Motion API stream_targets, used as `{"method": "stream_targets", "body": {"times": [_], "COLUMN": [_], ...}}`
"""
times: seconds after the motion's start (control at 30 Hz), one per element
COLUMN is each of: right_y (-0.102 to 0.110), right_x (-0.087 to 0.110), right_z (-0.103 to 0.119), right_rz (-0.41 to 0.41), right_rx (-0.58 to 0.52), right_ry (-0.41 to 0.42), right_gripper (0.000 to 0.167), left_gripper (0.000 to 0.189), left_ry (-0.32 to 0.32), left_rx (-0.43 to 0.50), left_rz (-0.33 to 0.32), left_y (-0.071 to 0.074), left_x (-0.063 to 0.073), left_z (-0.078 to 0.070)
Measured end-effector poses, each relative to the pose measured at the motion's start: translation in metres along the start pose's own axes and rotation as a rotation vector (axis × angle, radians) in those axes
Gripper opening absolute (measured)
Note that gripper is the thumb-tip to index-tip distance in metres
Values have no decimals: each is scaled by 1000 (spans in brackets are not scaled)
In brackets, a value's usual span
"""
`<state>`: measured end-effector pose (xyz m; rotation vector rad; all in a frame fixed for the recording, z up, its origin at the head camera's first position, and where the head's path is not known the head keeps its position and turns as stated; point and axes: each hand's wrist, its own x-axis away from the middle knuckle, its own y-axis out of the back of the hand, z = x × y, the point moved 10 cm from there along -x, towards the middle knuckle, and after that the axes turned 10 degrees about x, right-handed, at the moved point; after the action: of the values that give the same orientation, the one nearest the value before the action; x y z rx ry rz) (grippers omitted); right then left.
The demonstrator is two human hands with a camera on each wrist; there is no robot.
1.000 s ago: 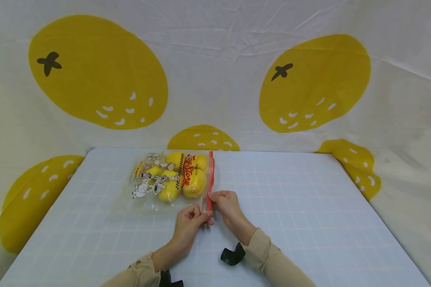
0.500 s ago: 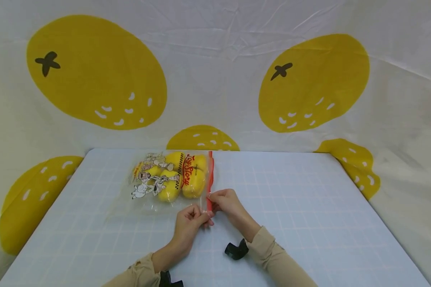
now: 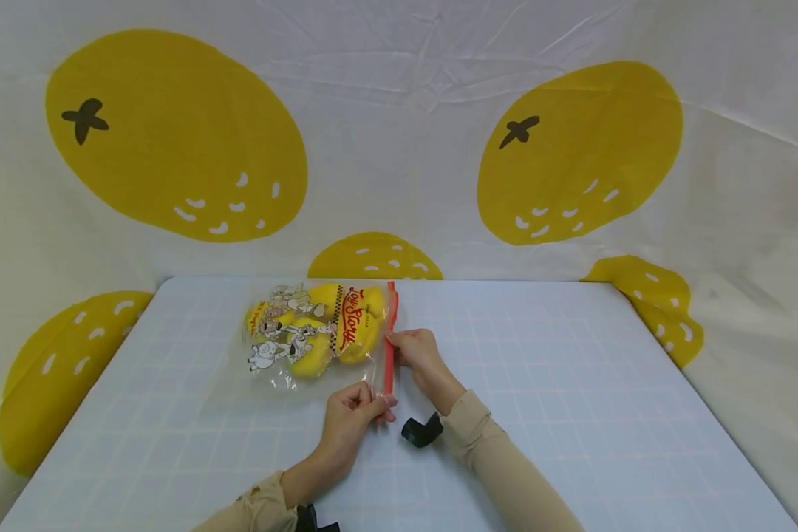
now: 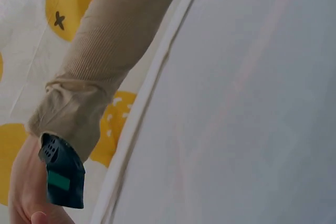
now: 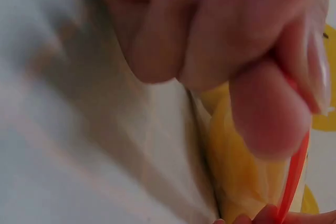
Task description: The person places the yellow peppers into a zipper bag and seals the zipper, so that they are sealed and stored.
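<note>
A clear zip bag (image 3: 362, 373) printed with cartoon figures and "Toy Story" lies on the table, several yellow rounded things (image 3: 312, 358) inside. Its red zip strip (image 3: 390, 369) runs along the right edge. My left hand (image 3: 346, 425) pinches the strip's near end between thumb and curled fingers. Farther up, my right hand (image 3: 422, 362) pinches the same strip. From the right wrist view, thumb and forefinger of the right hand (image 5: 262, 93) press together on the red strip (image 5: 295, 177), with left fingertips (image 5: 266, 214) below. Only a sleeved forearm (image 4: 105, 51) and part of a hand show in the left wrist view.
A pale checked cloth (image 3: 572, 414) covers the table (image 3: 539, 332). Behind it hangs a white curtain (image 3: 399, 148) with big yellow fruit prints. A dark wrist-worn device (image 3: 422, 430) sits by the right cuff, another (image 3: 315, 519) by the left.
My right hand has slid away from me along the red strip, widening its distance from the left hand. The left hand stays in place. The bag's contents have shifted slightly.
</note>
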<state>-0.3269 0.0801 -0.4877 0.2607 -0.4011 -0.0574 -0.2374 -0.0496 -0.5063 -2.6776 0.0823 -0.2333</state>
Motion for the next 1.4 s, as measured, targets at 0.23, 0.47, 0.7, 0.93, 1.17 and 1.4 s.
{"method": "stream_targets", "body": {"times": [0.23,0.47,0.7,0.93,1.17,1.4], "right_y": [-4,-2,-3,-5,-9,-4], "right_x": [-20,-36,-56,-81,-101,-111], "right_z": [15,25,36,49,59,61], "right_rz": [-6,2,35,24,40,43], "right_rx": [-11,-46,-60,-70,-132,-127], "right_ry": [-2,1,8,20,28,31], "right_gripper": [18,15,10,13,8,10], "left_gripper": [40,41,41,40,41,41], "left_ry": [2,-17,-8,12,12,-11], "left_rx": [32,46,33,34,56,72], "left_rz": [-14,-9,-1,-4,-8,9], "left_y": [3,5,4,5,5,-1], "left_x": [3,5,8,11,11,10], "left_z": [0,-4,-6,-7,-7,-7]}}
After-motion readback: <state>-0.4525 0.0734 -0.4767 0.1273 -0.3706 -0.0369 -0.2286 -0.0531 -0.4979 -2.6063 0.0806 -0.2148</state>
